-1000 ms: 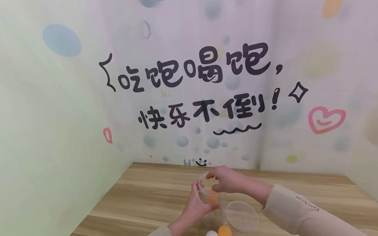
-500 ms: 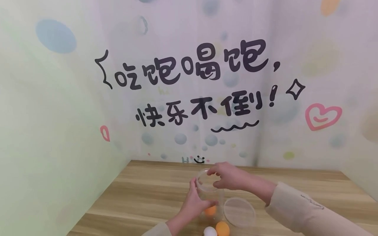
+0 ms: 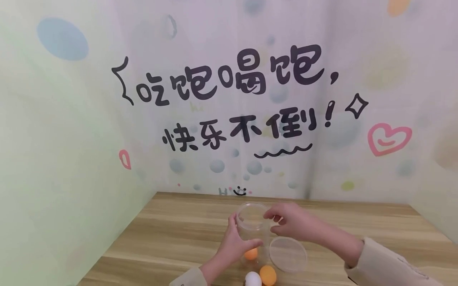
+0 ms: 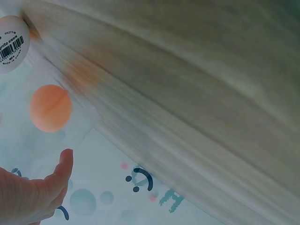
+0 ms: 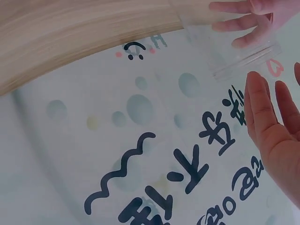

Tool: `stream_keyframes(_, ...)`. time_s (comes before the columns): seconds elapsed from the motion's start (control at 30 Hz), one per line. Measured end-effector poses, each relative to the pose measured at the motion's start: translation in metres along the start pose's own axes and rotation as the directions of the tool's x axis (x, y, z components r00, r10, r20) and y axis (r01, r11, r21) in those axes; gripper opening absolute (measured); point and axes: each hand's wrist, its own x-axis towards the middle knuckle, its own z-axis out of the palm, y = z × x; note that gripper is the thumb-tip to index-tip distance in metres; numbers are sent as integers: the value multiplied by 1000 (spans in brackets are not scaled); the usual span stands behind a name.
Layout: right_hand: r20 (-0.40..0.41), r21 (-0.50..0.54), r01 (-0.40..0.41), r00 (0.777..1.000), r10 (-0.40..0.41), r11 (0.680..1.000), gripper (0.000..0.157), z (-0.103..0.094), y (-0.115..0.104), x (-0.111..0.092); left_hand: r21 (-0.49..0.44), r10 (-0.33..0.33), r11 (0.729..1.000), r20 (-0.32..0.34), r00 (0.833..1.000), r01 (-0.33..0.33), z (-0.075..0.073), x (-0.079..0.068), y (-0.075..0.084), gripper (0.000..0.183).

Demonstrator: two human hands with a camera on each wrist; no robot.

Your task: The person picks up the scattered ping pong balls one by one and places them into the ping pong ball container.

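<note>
Nearest the person, at the front edge of the pale wooden counter [image 3: 186,234], a white table-tennis ball [image 3: 253,279] lies touching an orange table-tennis ball [image 3: 268,275]. Both look light and hard, likely to roll at a nudge; a fingertip pinch from above would suit them.

Just behind them stands the clear plastic cylindrical jar [image 3: 252,234], upright and open at the top, with a second orange ball [image 3: 251,254] resting at its bottom. The left hand [image 3: 234,246] wraps around the jar's side, thumb in front and fingers [image 3: 231,226] curled round the far wall, holding it steady. The jar seems thin-walled, light and smooth, so it could slip or tip easily and may flex under a hard squeeze; the middle of the wall is the sensible place to grip it.

To its right a round transparent plastic lid [image 3: 288,254] lies flat on the counter, close beside the jar; it is best lifted by its rim.

Further back, the right hand [image 3: 291,221] hovers just beside the jar's rim, its fingers loosely spread and holding nothing.

Beyond stands a pastel printed backdrop with black lettering [image 3: 229,103].
</note>
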Motion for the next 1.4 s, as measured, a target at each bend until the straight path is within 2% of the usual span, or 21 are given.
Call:
stream_keyframes(0.1, -9, -6, 23, 1000, -23, 1000, 19, 9, 5, -10, 4, 5, 1000, -3, 1000, -5, 0, 0, 1, 98)
stream_keyframes(0.27, 21, -29, 58, 998, -58, 998, 16, 35, 16, -23, 9, 8, 1000, 1, 1000, -8, -1, 1, 2, 99)
stream_keyframes(0.37, 51, -40, 47, 998, -45, 998, 18, 54, 21, -28, 7, 5, 1000, 7, 1000, -5, -2, 2, 3, 100)
stream_keyframes(0.47, 43, -119, 77, 996, -73, 990, 23, 73, 26, -32, 7, 0, 1000, 9, 1000, 0, -2, 2, 4, 101)
stream_keyframes(0.6, 70, -121, 86, 995, -78, 989, 26, 92, 30, -35, 5, -11, 1000, 9, 1000, 11, -2, 1, 4, 102)
stream_keyframes(0.67, 108, -50, 55, 993, -50, 997, 24, 98, 30, -36, 2, -12, 1000, 8, 1000, 12, -2, 1, 4, 102)
stream_keyframes(0.77, 126, -10, 51, 991, -49, 999, 23, 104, 30, -35, -2, -11, 1000, 7, 1000, 11, -3, 1, 4, 101)
stream_keyframes(1.0, 157, 37, -23, 987, 17, 999, 24, 105, 30, -34, 12, -20, 1000, 3, 1000, 20, -2, 1, 3, 103)
stream_keyframes(1.1, 132, 19, -28, 991, 25, 999, 25, 102, 30, -35, 16, -21, 1000, 0, 1000, 21, -2, 0, 2, 104)
stream_keyframes(1.17, 101, -56, -4, 995, 10, 998, 26, 99, 31, -34, 19, -19, 1000, -2, 1000, 19, -2, 0, 1, 104)
stream_keyframes(1.27, 49, -123, 68, 997, -62, 990, 26, 88, 33, -30, 23, -16, 1000, -6, 1000, 16, -2, -1, 0, 104)
stream_keyframes(1.33, 43, -119, 78, 996, -73, 990, 25, 75, 32, -27, 23, -15, 1000, -6, 1000, 15, -2, -1, 0, 103)
stream_keyframes(1.4, 63, -53, 44, 997, -40, 998, 25, 59, 29, -23, 17, -18, 1000, -5, 1000, 18, -2, -2, 0, 103)
